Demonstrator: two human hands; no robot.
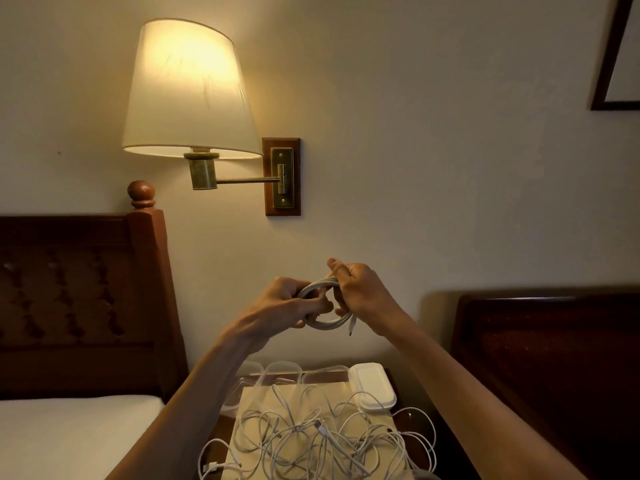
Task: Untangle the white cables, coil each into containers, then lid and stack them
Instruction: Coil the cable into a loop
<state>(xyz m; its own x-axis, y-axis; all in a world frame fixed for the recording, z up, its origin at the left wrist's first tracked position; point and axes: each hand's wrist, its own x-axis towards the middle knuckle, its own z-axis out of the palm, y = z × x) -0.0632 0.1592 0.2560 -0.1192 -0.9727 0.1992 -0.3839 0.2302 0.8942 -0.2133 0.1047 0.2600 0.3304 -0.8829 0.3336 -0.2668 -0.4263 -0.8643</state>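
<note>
Raised in front of the wall, both of my hands hold one coiled white cable [323, 325]. My left hand [289, 301] grips the coil's left side and my right hand [360, 292] grips its right side, with a plug end hanging just below. On the nightstand below lies a tangled heap of white cables [311, 441] on a pale sheet. Behind the heap stand several clear containers [280, 370], partly hidden by my left arm, and a stack of white lids [374, 388] at the right.
A lit wall lamp [188, 91] on a brass arm hangs above left. A wooden headboard [79, 299] and a white mattress [69, 434] are on the left. A second dark headboard [547, 358] stands on the right, close to the nightstand.
</note>
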